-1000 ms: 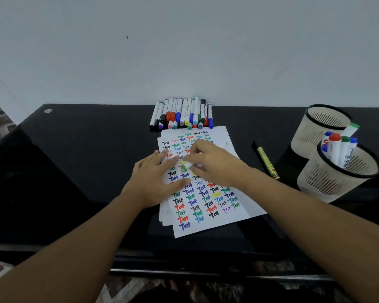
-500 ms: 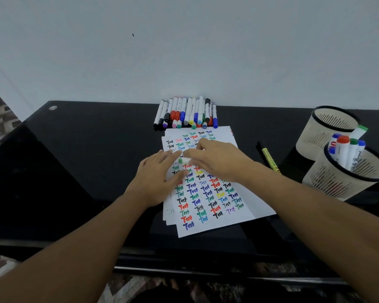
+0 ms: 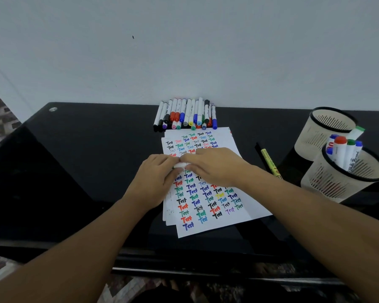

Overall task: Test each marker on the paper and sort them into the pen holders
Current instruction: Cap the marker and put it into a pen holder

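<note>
marker [image 3: 182,165] btwn both hands [image 3: 214,166], pinched, over paper [image 3: 208,200]

Table: your glossy black table [image 3: 79,154] stands against the wall.
On it: paper sheets [image 3: 247,212], marker row [image 3: 185,114], yellow marker [image 3: 270,164], two pen holders [image 3: 315,136].

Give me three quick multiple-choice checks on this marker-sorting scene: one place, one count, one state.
1. The loose pile of coloured markers lies:
A. against the wall, beyond the white test paper
B. on the floor
C. inside a holder

2. Cream slotted pen holders in view:
A. one
B. two
C. four

3. The white marker over the paper is:
A. lying untouched
B. held between left hand and right hand
C. standing in a holder

A: pile touches wall. B: far holder, near holder. B: both hands pinch it.
</note>
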